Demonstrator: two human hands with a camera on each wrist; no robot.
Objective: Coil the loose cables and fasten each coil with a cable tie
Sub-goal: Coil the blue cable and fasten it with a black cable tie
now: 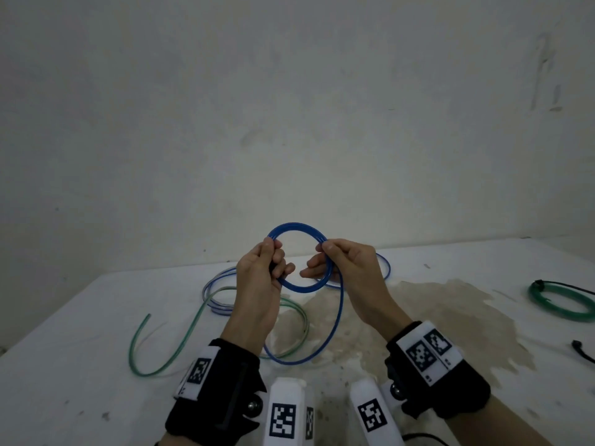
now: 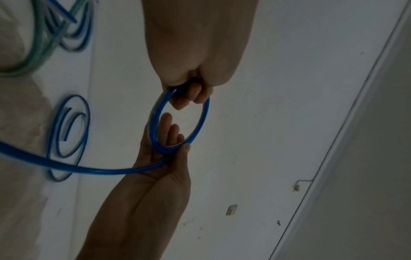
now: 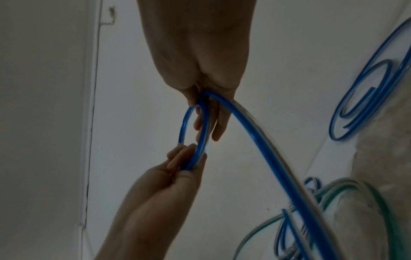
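Note:
A small coil of blue cable [image 1: 294, 227] is held up above the white table [image 1: 96, 397] between both hands. My left hand [image 1: 273, 265] grips its left side with curled fingers. My right hand [image 1: 325, 252] pinches its right side between thumb and fingers. The cable's loose tail [image 1: 338, 317] drops from my right hand and loops on the table. In the left wrist view the coil [image 2: 154, 121] hangs from my left hand [image 2: 193, 91]. In the right wrist view my right hand [image 3: 209, 109] holds the coil [image 3: 183, 123] and the tail [image 3: 266, 144].
A loose green cable [image 1: 193, 323] and another blue cable [image 1: 212, 297] lie on the table under my hands. A green coil [image 1: 560, 304] bound by a black tie lies at the right edge, with a loose black tie [image 1: 582, 350] below it. A brown stain [image 1: 434, 317] marks the table.

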